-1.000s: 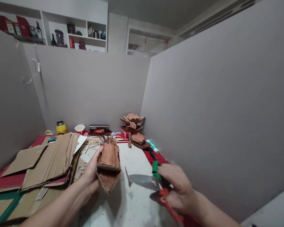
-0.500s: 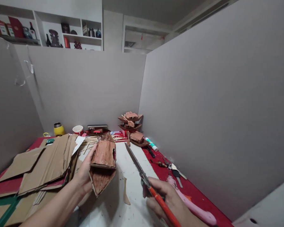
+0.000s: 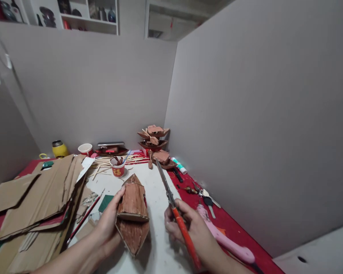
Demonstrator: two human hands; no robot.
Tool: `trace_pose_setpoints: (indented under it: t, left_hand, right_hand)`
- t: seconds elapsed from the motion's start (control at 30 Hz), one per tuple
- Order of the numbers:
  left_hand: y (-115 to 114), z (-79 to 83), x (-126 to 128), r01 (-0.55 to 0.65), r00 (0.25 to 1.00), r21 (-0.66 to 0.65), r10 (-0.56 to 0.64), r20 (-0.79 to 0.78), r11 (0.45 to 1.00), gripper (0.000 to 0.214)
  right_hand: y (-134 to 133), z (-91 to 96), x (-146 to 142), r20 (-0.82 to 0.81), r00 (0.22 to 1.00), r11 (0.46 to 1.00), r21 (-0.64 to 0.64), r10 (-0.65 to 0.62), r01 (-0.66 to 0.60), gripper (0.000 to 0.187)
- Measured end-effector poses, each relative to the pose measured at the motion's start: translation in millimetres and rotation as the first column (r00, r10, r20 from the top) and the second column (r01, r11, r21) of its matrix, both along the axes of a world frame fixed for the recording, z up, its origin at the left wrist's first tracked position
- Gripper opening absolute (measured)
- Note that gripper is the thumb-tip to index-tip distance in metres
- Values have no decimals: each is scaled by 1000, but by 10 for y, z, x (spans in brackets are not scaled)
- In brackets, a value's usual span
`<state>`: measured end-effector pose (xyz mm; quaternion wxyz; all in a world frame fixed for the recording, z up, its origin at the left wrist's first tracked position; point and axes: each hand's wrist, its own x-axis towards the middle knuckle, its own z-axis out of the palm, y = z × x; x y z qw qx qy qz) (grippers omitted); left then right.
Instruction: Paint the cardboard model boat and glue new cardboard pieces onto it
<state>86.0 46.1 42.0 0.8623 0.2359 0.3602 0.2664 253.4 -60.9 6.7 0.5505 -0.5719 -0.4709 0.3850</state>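
My left hand (image 3: 114, 222) grips a small reddish-brown model boat (image 3: 133, 203) by its left side. The boat has a curved cabin roof and pointed ends, one of them toward me. Just right of the boat, my right hand (image 3: 185, 224) is wrapped round a pair of scissors (image 3: 170, 196) with orange handles. Their long dark blades point away from me, look closed, and do not touch the boat. Behind the boat stands a red and white paper cup (image 3: 117, 169) with dark brown paint and a blue-handled stick in it.
Torn cardboard sheets (image 3: 42, 194) are piled at the left, beside a paintbrush (image 3: 84, 219). More model boats (image 3: 154, 133) are stacked at the back, near thin wooden sticks (image 3: 105, 161). Keys (image 3: 208, 201) and a pink-handled tool (image 3: 231, 245) lie along the right side, below a grey partition.
The view has tilted down and shifted slightly. The boat is now lower and farther right, uncovering the paint cup and brush. The scissors look closer to upright in the picture.
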Motion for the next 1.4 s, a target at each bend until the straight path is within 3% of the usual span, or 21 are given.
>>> trace_pose_setpoints:
  t: [0.17, 0.4, 0.5, 0.87, 1.1, 1.4]
  left_hand:
    - [-102, -141, 110, 3, 999, 7, -2, -42, 1000, 36]
    - [-177, -216, 161, 40, 995, 20, -38, -95, 999, 39]
    - [-221, -199, 171, 90, 992, 20, -88, -87, 996, 40]
    - [-292, -249, 206, 115, 992, 75, -111, -58, 990, 42]
    - [-280, -275, 214, 79, 994, 105, -70, -88, 991, 35]
    - [-276, -319, 232, 71, 985, 114, -51, -165, 991, 44]
  right_hand:
    - [-30, -70, -32, -18, 998, 998, 11, -57, 58, 37]
    - [-77, -103, -54, 193, 977, 954, 298, -92, 31, 24]
    - [-53, -75, -30, 261, 960, 937, 349, -97, -1, 31]
    - [-49, -44, 15, 147, 989, 987, 156, 22, -45, 31]
    - [-22, -8, -7, 146, 989, 993, 112, 7, -23, 27]
    - [-32, 35, -24, 61, 998, 1000, 15, 20, -21, 31]
